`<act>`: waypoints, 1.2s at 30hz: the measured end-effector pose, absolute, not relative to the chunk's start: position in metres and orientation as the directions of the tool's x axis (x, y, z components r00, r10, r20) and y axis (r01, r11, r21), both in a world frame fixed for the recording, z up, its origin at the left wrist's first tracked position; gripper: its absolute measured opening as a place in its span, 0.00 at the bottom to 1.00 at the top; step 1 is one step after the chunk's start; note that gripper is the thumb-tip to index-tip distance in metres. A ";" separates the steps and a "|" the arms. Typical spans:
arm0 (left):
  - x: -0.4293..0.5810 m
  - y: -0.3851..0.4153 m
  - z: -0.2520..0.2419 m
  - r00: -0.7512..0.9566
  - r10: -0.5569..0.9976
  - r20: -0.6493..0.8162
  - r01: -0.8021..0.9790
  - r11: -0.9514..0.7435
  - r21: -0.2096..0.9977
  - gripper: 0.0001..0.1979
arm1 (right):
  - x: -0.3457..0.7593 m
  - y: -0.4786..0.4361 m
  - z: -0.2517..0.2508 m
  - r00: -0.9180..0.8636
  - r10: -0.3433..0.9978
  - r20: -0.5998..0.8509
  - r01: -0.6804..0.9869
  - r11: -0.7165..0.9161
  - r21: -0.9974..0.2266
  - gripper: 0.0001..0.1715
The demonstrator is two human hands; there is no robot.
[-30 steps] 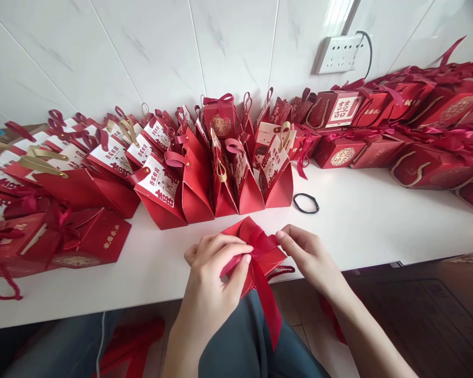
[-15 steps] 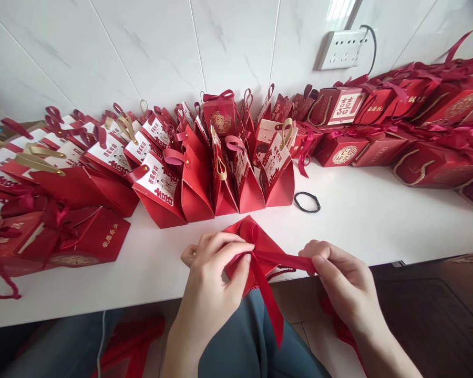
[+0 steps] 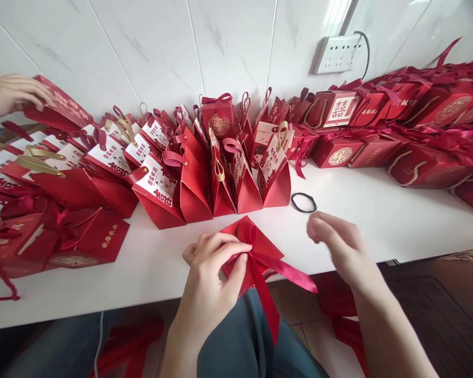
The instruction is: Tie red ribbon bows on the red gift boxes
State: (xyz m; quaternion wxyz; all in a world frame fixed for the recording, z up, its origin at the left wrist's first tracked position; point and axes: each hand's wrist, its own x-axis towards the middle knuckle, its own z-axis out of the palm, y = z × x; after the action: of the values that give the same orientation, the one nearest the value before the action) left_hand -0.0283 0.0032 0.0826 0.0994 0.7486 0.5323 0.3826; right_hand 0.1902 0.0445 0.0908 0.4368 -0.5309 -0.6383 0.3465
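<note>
At the front edge of the table is a small red gift box (image 3: 268, 245), partly covered by my left hand. My left hand (image 3: 218, 260) pinches the looped red ribbon (image 3: 266, 302) on top of it between thumb and fingertips. The loop stands up by the pinch. Both ribbon tails hang loose, one down over the edge and one out to the right. My right hand (image 3: 339, 244) is raised to the right of the box, apart from the ribbon, its fingers curled and slightly blurred, with nothing seen in them. A black elastic band (image 3: 304, 202) lies just beyond it.
Several red boxes with ribbon handles (image 3: 197, 176) stand in rows along the tiled wall. More bow-tied boxes (image 3: 341, 152) are stacked at right and left (image 3: 90, 236). Another person's hand (image 3: 18, 94) holds a red box (image 3: 59, 102) at far left. A socket strip (image 3: 337, 54) is on the wall.
My right hand has let go of the ribbon tail and moved up, and that tail now droops. My left hand keeps its pinch. Another person's hand with a red box has appeared at upper left.
</note>
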 end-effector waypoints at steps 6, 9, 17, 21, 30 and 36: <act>-0.030 0.003 0.079 0.141 0.829 0.542 0.668 -0.483 0.566 0.12 | 0.133 0.062 0.115 -0.250 0.965 0.081 0.571 0.215 -0.793 0.21; -0.031 -0.002 0.077 -0.083 0.805 0.588 0.617 -0.422 0.664 0.13 | 0.126 0.060 0.112 -0.274 0.959 0.075 0.561 0.223 -0.797 0.18; -0.021 -0.008 0.091 -0.418 0.901 0.119 0.534 0.138 0.834 0.23 | 0.126 0.054 0.098 -0.198 0.980 0.014 0.519 0.117 -0.846 0.26; -0.018 0.001 0.091 -0.433 0.899 0.059 0.569 0.222 0.792 0.25 | 0.122 0.058 0.100 -0.186 0.982 0.041 0.613 0.149 -0.776 0.27; -0.018 -0.002 0.095 -0.398 0.915 -0.059 0.437 0.246 0.865 0.16 | 0.133 0.038 0.084 -0.162 0.984 0.067 0.313 0.116 -0.942 0.18; -0.010 -0.001 0.097 -0.426 0.898 -0.109 0.258 0.236 0.937 0.16 | 0.132 0.029 0.068 -0.078 0.990 0.116 0.127 0.125 -0.984 0.20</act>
State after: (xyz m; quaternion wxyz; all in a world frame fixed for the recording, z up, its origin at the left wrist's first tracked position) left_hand -0.0102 -0.0011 0.0966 0.3456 0.4094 0.7062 0.4629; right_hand 0.1324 0.0289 0.0683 0.4776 -0.4828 -0.5784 0.4520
